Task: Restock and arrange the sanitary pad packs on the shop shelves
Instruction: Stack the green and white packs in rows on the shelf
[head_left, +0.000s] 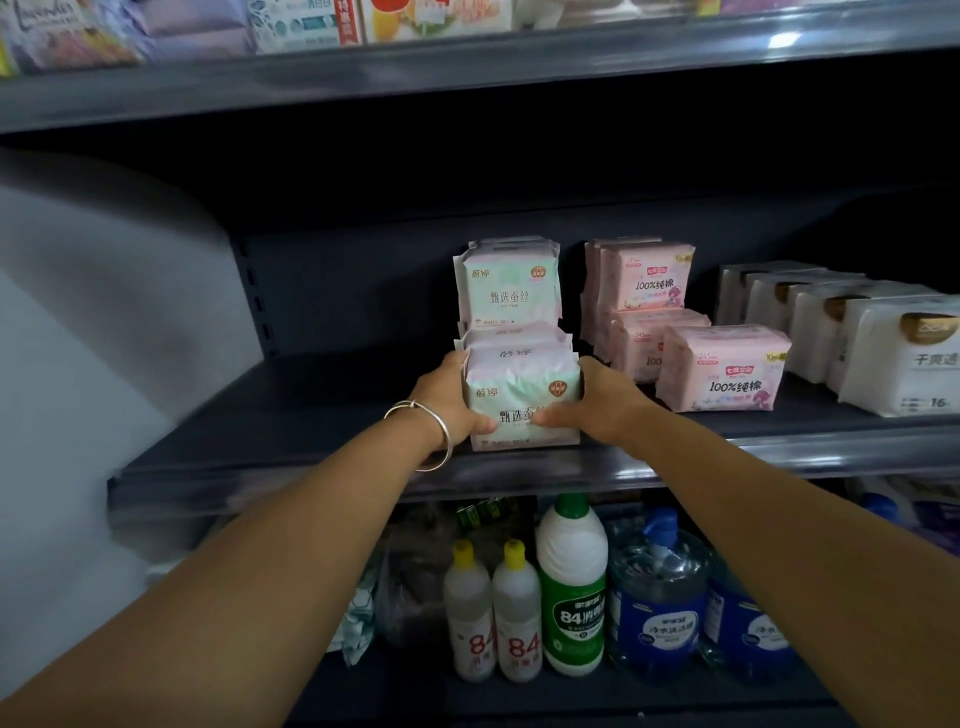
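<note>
A pale green and pink pad pack (522, 387) stands at the front edge of the dark middle shelf (291, 431). My left hand (452, 400), with a silver bangle on the wrist, grips its left side. My right hand (597, 402) grips its right side, thumb on the front. Behind it stand more packs of the same kind (509, 291), one row raised higher at the back. To the right sit pink pad packs (722, 369) and white pad packs (893, 358).
The shelf left of the green packs is bare up to a pale wall (104, 322). The shelf below holds bleach bottles (491, 613), a green-labelled bottle (571, 592) and blue detergent jugs (657, 597). The shelf above (467, 67) carries more packs.
</note>
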